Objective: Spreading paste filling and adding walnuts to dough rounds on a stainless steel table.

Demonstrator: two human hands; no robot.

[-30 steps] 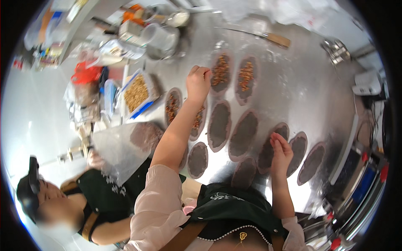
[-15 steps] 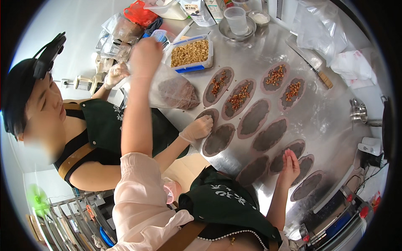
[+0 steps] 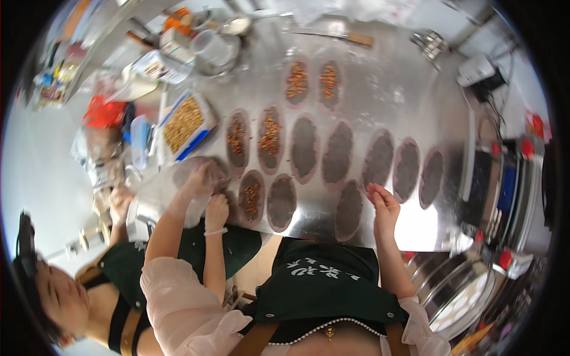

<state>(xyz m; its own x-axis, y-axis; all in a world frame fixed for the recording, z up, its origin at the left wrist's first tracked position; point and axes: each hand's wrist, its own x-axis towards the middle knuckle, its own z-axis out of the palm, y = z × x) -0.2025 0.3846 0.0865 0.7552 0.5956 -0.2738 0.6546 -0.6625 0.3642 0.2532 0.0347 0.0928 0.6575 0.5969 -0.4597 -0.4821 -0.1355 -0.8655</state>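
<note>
My left hand (image 3: 200, 180) reaches down over a clear plastic bag (image 3: 155, 193) holding a dark reddish mass (image 3: 189, 170); blur and the bag hide its fingers. Beside it is a co-worker's gloved hand (image 3: 217, 209), and that person's other hand (image 3: 121, 202) is at the bag's far left. My right hand (image 3: 383, 204) is closed, fingertips pressed together at the lower end of a grey-topped oval sheet (image 3: 378, 159); whatever they pinch is too small to see. Several pink-rimmed ovals with dark grey spread lie in rows, some bearing orange-brown bits (image 3: 270, 133).
A lidless box of tan crumbly pieces (image 3: 184, 124) stands left of the ovals on the steel table (image 3: 392, 77). A long knife (image 3: 356, 39) lies at the back, right of a clear cup (image 3: 212, 48) in a metal bowl. Metal cups (image 3: 430, 43) stand back right.
My left hand has come down from its raised position to the bag. The view has turned toward the right. The co-worker's hand has left the near-left oval, baring orange-brown bits.
</note>
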